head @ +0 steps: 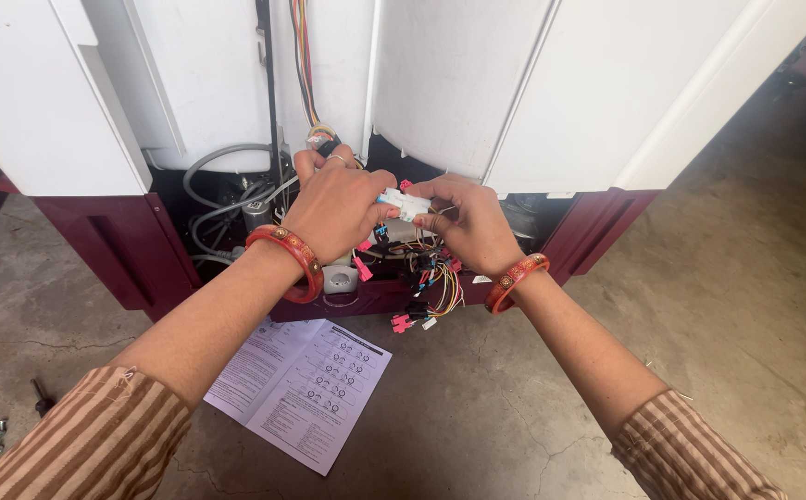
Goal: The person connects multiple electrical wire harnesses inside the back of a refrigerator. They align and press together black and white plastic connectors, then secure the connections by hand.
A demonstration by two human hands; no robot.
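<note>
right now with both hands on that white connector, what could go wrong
1. The left hand and right hand pinch the white connector above a tangle of wires; a hard pull might strain or unseat them.
2. Loose pink plugs hang at the edge and could get mixed up.
3. Bangles may snag the wiring.

connector point(403, 202): white plastic, pinched between the fingers of the left hand point(336, 206) and the right hand point(473, 225)
bangles point(289, 252): red with small gold dots, one on each wrist
sleeves point(97, 435): brown and tan stripes
wire bundle point(438, 278): mixed strands of yellow, red, blue, black and white
small plugs point(401, 322): bright pink
appliance panels point(532, 83): plain white
appliance base point(120, 250): dark maroon
hoses point(213, 167): grey
instruction sheet point(299, 389): white paper with black print and small diagrams
floor point(718, 306): grey-brown concrete, cracked
</note>
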